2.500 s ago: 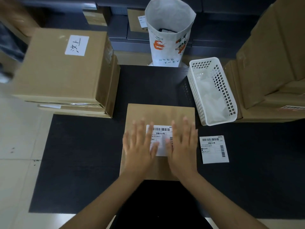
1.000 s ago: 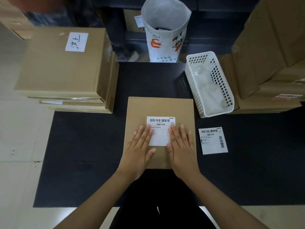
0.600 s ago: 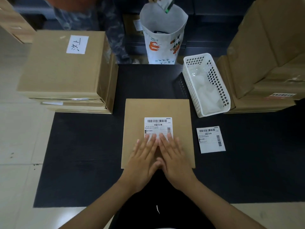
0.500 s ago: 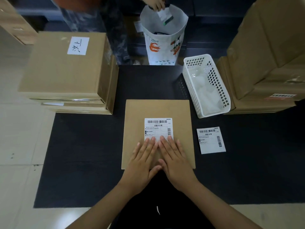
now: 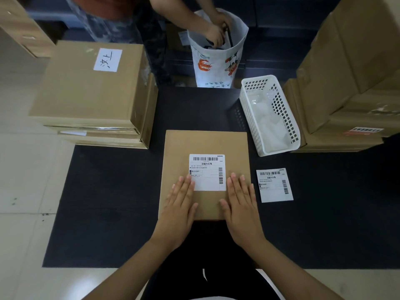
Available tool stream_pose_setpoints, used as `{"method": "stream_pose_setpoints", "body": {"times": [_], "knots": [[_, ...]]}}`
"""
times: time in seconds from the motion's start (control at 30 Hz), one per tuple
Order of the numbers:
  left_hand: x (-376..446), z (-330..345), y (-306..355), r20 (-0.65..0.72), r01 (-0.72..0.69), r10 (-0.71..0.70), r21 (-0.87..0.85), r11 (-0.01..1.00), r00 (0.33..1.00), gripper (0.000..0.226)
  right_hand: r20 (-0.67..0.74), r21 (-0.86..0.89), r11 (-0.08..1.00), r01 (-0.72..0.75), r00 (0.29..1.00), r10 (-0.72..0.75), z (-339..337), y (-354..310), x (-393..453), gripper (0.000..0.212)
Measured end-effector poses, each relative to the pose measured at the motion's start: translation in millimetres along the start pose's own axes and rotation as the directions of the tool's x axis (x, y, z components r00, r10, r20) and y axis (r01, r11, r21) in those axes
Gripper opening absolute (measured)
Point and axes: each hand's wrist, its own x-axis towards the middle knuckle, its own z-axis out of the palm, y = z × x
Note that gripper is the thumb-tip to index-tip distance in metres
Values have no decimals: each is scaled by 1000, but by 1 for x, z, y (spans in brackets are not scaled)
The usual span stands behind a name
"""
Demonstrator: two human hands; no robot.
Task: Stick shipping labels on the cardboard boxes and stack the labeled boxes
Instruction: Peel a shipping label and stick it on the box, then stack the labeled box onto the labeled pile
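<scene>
While both palms lie flat, the stock reads from the person outward. Left hand (image 5: 180, 204): fingers straight, resting on the near left part of the box (image 5: 205, 144), fingertips at the label's lower left corner. Right hand (image 5: 241, 204): fingers straight, resting on the near right part, just beside the label's right edge. Neither hand grips anything.

Box: flat brown cardboard, lying on the dark table (image 5: 108, 202) beneath both hands. Judged stiff and light, its smooth faces somewhat slippery; best taken by the two side edges, one hand to each.

Label (image 5: 207, 172): white, barcoded, stuck flat on the box top between the fingertips. Appears fully pressed down.

Spare label (image 5: 274, 185): loose on the table, just right of the right hand.

White basket (image 5: 270, 113): beyond the right hand. Stack of boxes (image 5: 91, 87): beyond the left hand, well apart. Second stack (image 5: 346, 83): far right.

Paper bag (image 5: 216, 61): farthest, another person's hands inside it.
</scene>
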Motion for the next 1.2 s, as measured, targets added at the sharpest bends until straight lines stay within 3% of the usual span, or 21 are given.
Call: {"method": "stream_pose_setpoints", "body": {"times": [0.13,0.2,0.3,0.37,0.47,0.6,0.87,1.2], "knots": [[2,-12,-17,-154,239,-246,-66,969,957,68,-97,171,966,-192,973,210,-8,-2,6,65],[2,-17,-22,-151,354,-385,-198,914,910,75,-141,253,923,-290,933,332,-13,-4,10,64],[4,-23,-24,-13,471,-549,-499,728,836,79,-81,395,809,-435,861,502,-18,-10,16,68],[6,-25,-24,112,503,-581,-647,573,806,80,2,446,723,-528,808,589,-16,-9,18,72],[7,-26,-23,179,489,-568,-742,458,803,55,82,473,679,-562,795,601,-9,-7,18,74],[3,-29,-21,132,456,-581,-763,457,803,34,87,466,696,-546,811,578,-4,-11,14,72],[-16,-42,-18,68,454,-609,-733,507,790,29,20,495,710,-502,823,568,-9,-26,-4,73],[-35,-24,89,-33,350,-550,-739,575,834,17,-83,581,687,-436,808,584,-55,41,-74,49]]}}
